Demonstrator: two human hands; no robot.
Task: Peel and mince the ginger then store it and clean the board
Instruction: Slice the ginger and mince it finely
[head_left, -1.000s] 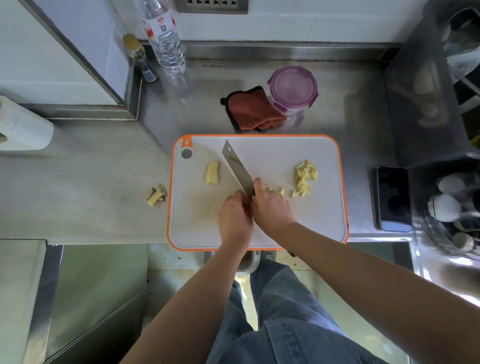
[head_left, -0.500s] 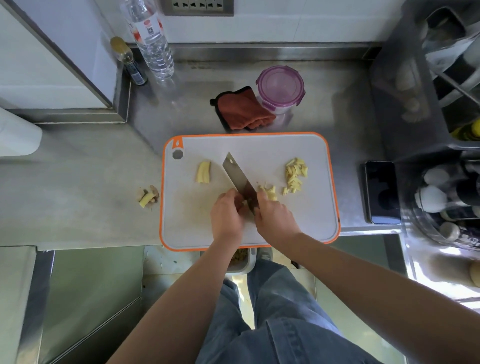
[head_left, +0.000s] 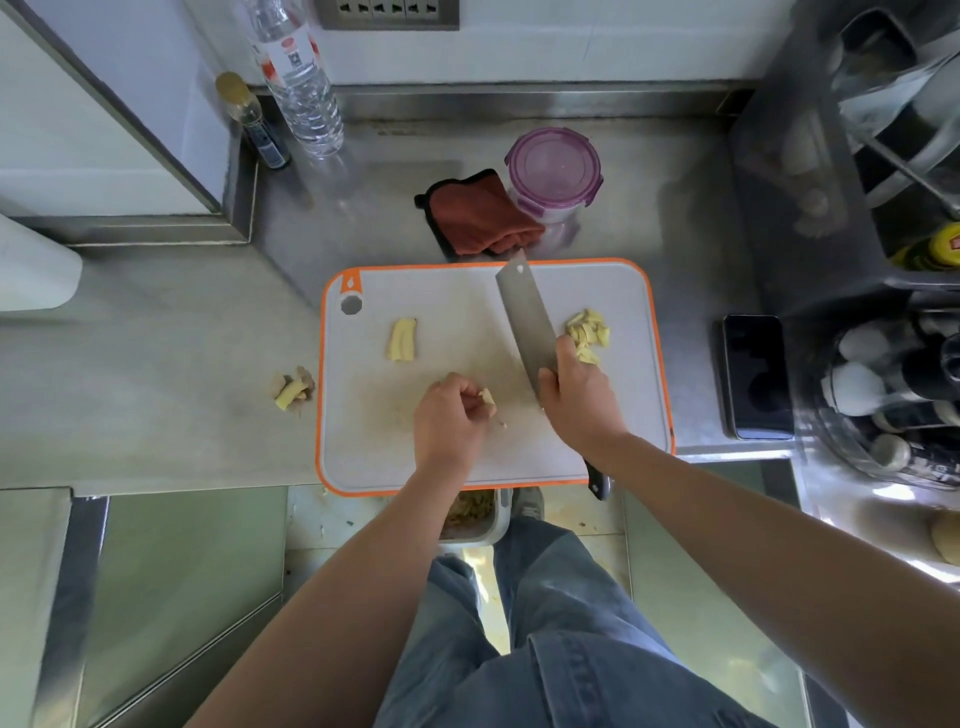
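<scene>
**Ginger piece pinched in the left hand, cleaver gripped in the right**

A white plastic cutting board with an orange rim lies on the brushed steel counter. Over the board's 6 o'clock part, the left hand has its fingers curled inward. It pinches a small pale piece of ginger at the fingertips. A tiny pale crumb lies on the board just beside it.

At 4 o'clock, the right hand is wrapped round the broad steel cleaver where blade meets handle. The dark handle end sticks out past the near rim. The blade points toward 12 o'clock, with its tip at the far rim. Whether its edge touches the board cannot be told.

A peeled yellow ginger chunk lies at the board's 10 o'clock, well apart from both hands. A heap of cut ginger strips sits at 2 o'clock, just beside the right hand's knuckles. Off the board at 9 o'clock, brownish ginger peel scraps lie on the counter.

Beyond the board at 12 o'clock lies a folded rust-red cloth. It touches a round clear container with a purple lid at 1 o'clock. A black phone lies flat at 3 o'clock. A clear plastic water bottle and a small dark bottle with a gold cap stand at 11 o'clock by the wall.
</scene>
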